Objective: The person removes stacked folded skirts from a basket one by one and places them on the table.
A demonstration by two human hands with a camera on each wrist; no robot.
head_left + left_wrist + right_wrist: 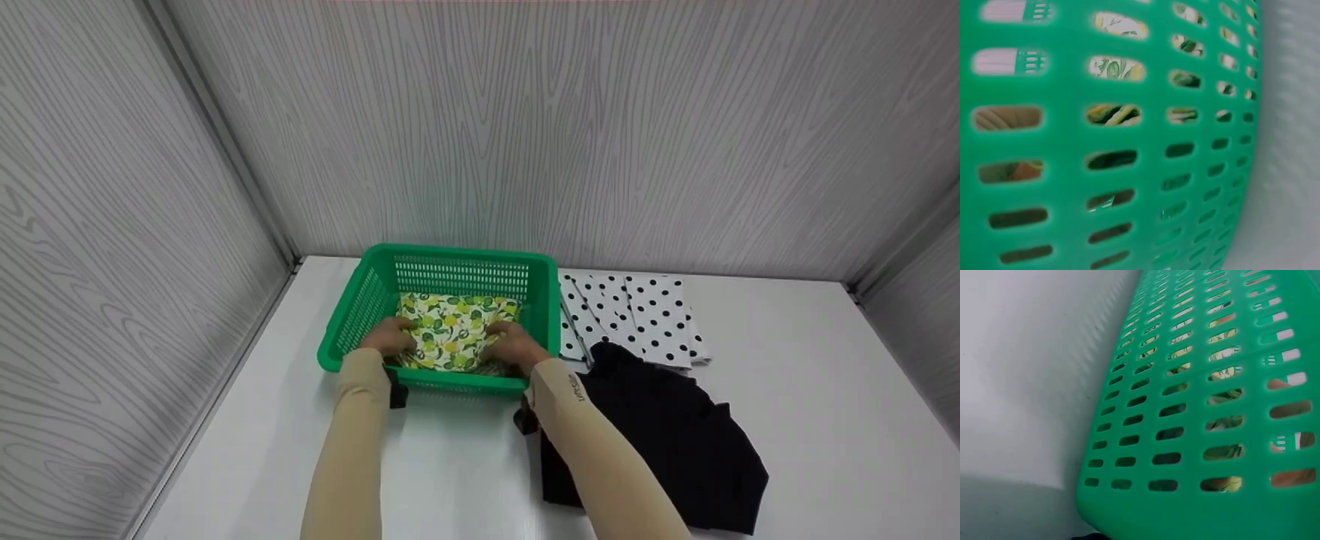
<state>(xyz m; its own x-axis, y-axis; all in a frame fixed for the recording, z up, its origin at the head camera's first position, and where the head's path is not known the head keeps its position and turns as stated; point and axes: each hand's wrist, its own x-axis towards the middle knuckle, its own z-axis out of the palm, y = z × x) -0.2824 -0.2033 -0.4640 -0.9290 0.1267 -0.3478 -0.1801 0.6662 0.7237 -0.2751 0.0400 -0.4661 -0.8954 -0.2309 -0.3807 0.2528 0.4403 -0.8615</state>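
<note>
A folded cloth with a yellow lemon and green leaf print lies inside a green plastic basket. My left hand reaches over the basket's near rim and grips the cloth by its left side. On the opposite side, my right hand holds the cloth's right edge, fingers bent over it. In the left wrist view, the slotted basket wall covers most of the hand and cloth. The right wrist view also faces the basket wall, with bits of print and skin showing through its slots.
Right of the basket lies a folded white cloth with black dots. A black garment is spread in front of it, partly under my right forearm. A wood-grain panel rises behind the white table, with another panel at the left.
</note>
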